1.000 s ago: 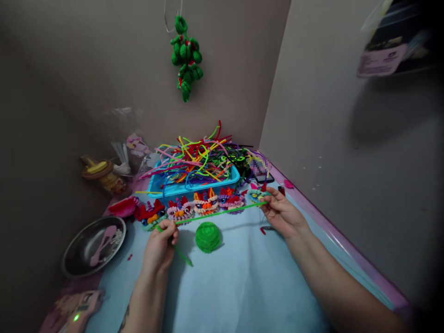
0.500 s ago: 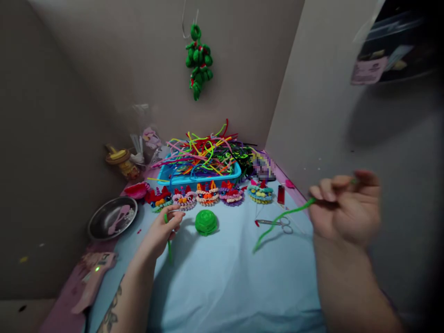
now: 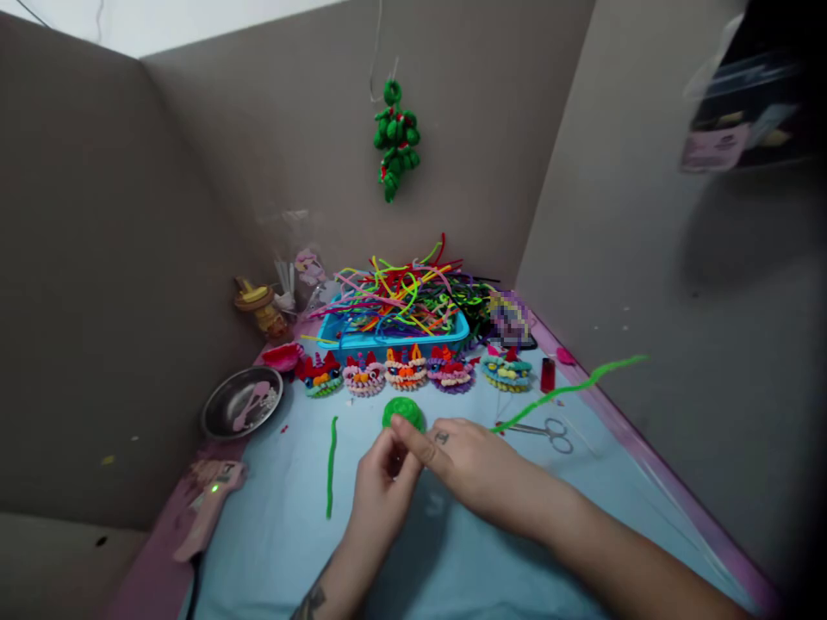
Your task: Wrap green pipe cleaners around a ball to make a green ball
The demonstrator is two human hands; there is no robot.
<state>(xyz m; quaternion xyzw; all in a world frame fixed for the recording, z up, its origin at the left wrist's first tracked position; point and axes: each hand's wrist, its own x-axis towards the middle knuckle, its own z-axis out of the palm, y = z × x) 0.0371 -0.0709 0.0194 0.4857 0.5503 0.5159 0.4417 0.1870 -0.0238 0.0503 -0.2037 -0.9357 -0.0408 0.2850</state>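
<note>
While the left hand (image 3: 386,472) touches the right hand (image 3: 470,465), a green coil (image 3: 408,408) sits beyond.

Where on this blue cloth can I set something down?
Left, between the loose green strip and the pink tool; right, between the scissors, right forearm and pink table edge. The back is crowded: colorful figures sit before the blue tray.
</note>
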